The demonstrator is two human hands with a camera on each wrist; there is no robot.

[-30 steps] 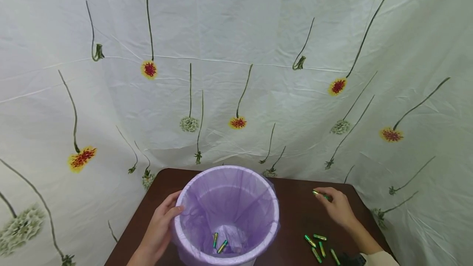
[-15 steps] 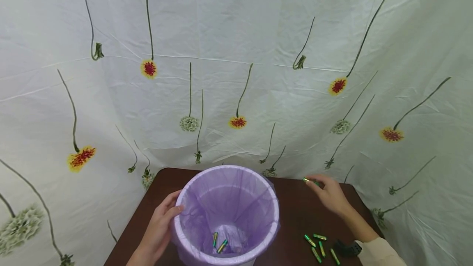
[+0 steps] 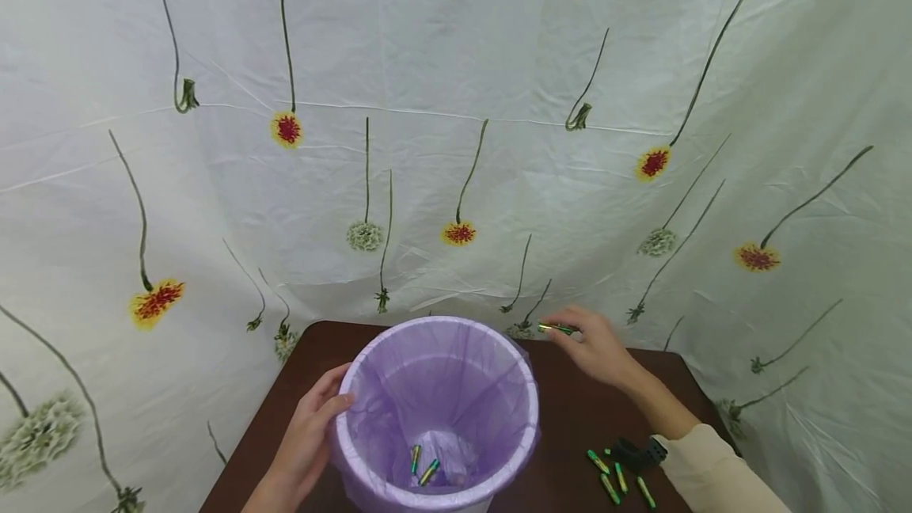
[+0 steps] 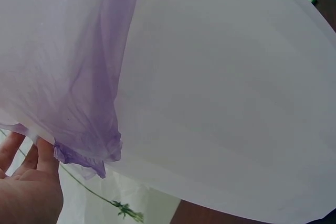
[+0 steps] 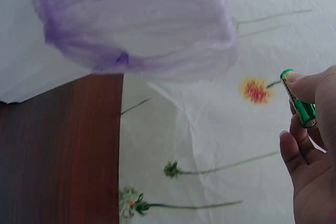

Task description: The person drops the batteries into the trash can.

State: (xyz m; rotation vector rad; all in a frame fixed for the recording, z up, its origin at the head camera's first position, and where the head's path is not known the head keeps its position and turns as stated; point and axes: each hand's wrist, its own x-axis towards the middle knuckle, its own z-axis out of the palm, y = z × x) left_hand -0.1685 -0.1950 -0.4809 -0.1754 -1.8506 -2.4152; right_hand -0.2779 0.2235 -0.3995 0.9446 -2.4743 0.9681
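With our right hand (image 3: 593, 348) we are pinching one green battery (image 5: 298, 100), the thumb pressing its side and both ends showing. We are holding it above the far edge of the table (image 3: 559, 410), outside the bin (image 4: 220, 87) and near its right side. To be handling it well, we should probably be gripping firmly enough that it cannot roll, raising it clear of the rim and the purple liner (image 3: 463, 382), and loosening our fingers only over the middle of the opening; letting go close to the wall could be catching it in the plastic.

With our left hand (image 3: 302, 434) we are gripping the bin's left rim, thumb over the lip, likely steadying it. The liner is covering the inside and hanging over the rim. Two batteries (image 3: 429, 473) are lying just beside each other at the bottom. On the table, right of the bin, four more batteries (image 3: 621, 479) are showing, while a fifth (image 3: 607, 451) is mostly hiding behind a dark wrist-worn device (image 3: 634, 455).
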